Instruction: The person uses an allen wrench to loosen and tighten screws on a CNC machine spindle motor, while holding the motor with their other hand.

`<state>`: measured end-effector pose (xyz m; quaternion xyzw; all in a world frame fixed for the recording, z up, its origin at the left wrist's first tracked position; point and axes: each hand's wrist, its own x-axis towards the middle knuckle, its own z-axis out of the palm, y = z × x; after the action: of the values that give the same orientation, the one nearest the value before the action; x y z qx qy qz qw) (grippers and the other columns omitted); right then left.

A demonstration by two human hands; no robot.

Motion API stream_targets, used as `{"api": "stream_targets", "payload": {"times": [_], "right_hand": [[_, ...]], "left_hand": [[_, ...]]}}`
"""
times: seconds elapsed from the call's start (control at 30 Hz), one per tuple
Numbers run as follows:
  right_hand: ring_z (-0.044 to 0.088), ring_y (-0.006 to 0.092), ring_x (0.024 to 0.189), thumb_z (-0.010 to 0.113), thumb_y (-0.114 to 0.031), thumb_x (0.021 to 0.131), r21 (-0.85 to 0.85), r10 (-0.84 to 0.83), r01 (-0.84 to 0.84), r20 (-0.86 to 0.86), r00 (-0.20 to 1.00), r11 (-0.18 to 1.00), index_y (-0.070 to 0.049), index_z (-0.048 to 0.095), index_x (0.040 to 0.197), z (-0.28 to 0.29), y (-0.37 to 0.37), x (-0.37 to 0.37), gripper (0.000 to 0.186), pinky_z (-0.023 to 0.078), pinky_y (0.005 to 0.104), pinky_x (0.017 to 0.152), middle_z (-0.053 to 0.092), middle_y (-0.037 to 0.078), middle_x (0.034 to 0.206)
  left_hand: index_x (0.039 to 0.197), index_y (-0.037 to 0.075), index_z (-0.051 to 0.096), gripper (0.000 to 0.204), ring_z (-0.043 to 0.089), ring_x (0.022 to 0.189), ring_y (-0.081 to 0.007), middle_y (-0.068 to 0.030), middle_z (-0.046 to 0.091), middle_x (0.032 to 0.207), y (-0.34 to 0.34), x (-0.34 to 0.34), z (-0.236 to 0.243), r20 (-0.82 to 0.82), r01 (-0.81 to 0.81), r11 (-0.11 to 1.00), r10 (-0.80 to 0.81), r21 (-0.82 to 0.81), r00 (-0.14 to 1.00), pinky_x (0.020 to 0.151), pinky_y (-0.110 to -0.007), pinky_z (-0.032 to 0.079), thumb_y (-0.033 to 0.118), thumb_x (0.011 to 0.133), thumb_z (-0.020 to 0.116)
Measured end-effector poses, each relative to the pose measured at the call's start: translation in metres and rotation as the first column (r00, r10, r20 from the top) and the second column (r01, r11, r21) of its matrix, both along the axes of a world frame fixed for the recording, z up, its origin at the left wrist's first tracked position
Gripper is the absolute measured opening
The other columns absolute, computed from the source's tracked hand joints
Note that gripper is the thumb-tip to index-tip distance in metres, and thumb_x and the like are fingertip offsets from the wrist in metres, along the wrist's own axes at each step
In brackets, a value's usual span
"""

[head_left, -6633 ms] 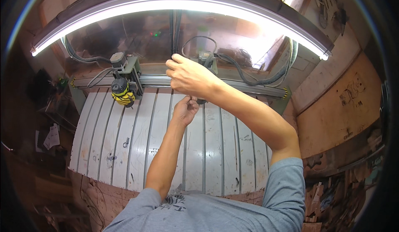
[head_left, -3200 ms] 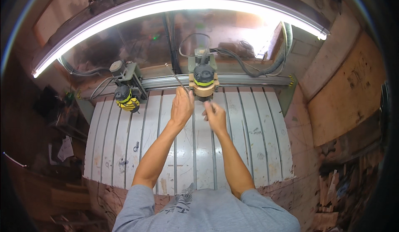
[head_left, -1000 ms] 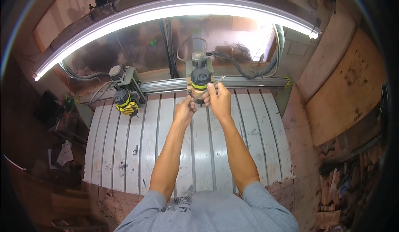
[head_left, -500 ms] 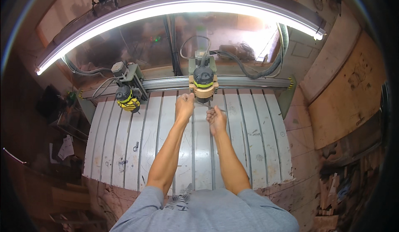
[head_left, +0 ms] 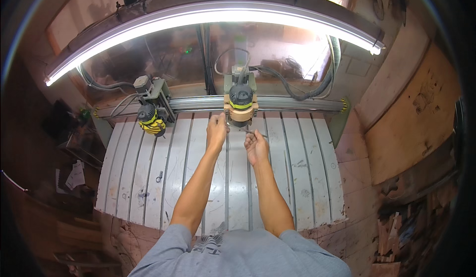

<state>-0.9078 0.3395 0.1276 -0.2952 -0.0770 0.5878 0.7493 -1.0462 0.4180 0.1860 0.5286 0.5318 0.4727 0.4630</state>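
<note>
In the middle, a dark router spindle [head_left: 241, 96] with a yellow-green band sits in a wooden clamp [head_left: 241, 115] on the machine's gantry. Below the clamp's left side my left hand [head_left: 216, 130] is closed, its fingers bent inward close to the spindle's lower end. What it grips is too small to make out. Just below and right of the spindle, my right hand [head_left: 256, 149] is closed, palm side turned up, on a thin dark metal tool [head_left: 263, 135] lying crosswise between thumb and fingers. The tool's exact kind does not show.
A second router [head_left: 148, 116] with yellow-black wrapping hangs left on the metal gantry rail [head_left: 193, 104]. Below lies the white slotted machine bed [head_left: 317, 187] with a small metal piece [head_left: 159, 177] on it. A lit tube lamp [head_left: 218, 15] spans above. Wood scraps [head_left: 389, 237] lie at right.
My right hand has turned a little, and the thin tool now shows lying crosswise in its fingers. My left hand stays by the spindle's lower left. The whole view has shifted slightly.
</note>
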Motion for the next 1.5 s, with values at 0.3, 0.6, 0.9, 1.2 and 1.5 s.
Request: {"api": "stream_targets", "payload": {"times": [0.3, 0.6, 0.9, 1.2, 1.5], "right_hand": [[0.059, 0.0164, 0.067, 0.054, -0.030, 0.108, 0.031, -0.072, 0.071, 0.027, 0.997, 0.997, -0.007, 0.058, 0.104, -0.032, -0.005, -0.009, 0.024, 0.050, 0.0311, 0.063, 0.064, 0.007, 0.079], [0.053, 0.0147, 0.068, 0.056, -0.033, 0.106, -0.178, -0.031, 0.047, 0.092, 0.995, 0.983, -0.009, 0.058, 0.099, -0.055, -0.072, 0.009, 0.025, 0.045, 0.0295, 0.064, 0.058, 0.003, 0.078], [0.053, 0.0143, 0.066, 0.055, -0.034, 0.107, -0.259, -0.040, 0.068, 0.110, 0.993, 0.963, -0.010, 0.058, 0.096, -0.077, -0.110, 0.032, 0.027, 0.046, 0.0293, 0.063, 0.058, 0.002, 0.078], [0.054, 0.0144, 0.066, 0.055, -0.035, 0.107, -0.294, -0.017, 0.047, 0.104, 0.994, 0.955, -0.010, 0.058, 0.095, -0.083, -0.119, 0.030, 0.027, 0.046, 0.0287, 0.063, 0.059, 0.002, 0.078], [0.056, 0.0179, 0.066, 0.052, -0.034, 0.108, -0.313, 0.006, 0.027, 0.104, 0.995, 0.949, -0.007, 0.057, 0.100, -0.097, -0.119, 0.036, 0.029, 0.049, 0.0324, 0.062, 0.060, 0.007, 0.078]], "left_hand": [[0.126, -0.004, 0.057, 0.052, 0.069, 0.098, -0.0247, -0.0141, 0.065, 0.112, 0.007, 0.006, 0.014, 0.348, 0.165, 0.986, -0.147, -0.021, 0.926, 0.087, -0.036, 0.058, 0.042, 0.103, 0.063], [0.106, 0.002, 0.061, 0.037, 0.069, 0.099, -0.0263, -0.0132, 0.064, 0.109, 0.027, -0.005, 0.012, 0.380, 0.190, 0.979, -0.151, -0.069, 0.913, 0.087, -0.038, 0.059, 0.036, 0.098, 0.071], [0.106, 0.001, 0.061, 0.038, 0.066, 0.102, -0.0246, -0.0152, 0.063, 0.106, 0.027, -0.010, 0.024, 0.415, 0.272, 0.956, -0.205, -0.109, 0.886, 0.090, -0.038, 0.059, 0.035, 0.096, 0.073], [0.116, -0.007, 0.057, 0.044, 0.067, 0.106, -0.0299, -0.0221, 0.064, 0.115, 0.029, -0.012, 0.023, 0.404, 0.261, 0.960, -0.198, -0.105, 0.893, 0.093, -0.038, 0.060, 0.032, 0.099, 0.070], [0.120, -0.008, 0.056, 0.050, 0.067, 0.104, -0.0292, -0.0223, 0.064, 0.115, 0.023, -0.007, 0.026, 0.453, 0.252, 0.960, -0.171, -0.124, 0.875, 0.094, -0.039, 0.059, 0.031, 0.096, 0.074]]}}
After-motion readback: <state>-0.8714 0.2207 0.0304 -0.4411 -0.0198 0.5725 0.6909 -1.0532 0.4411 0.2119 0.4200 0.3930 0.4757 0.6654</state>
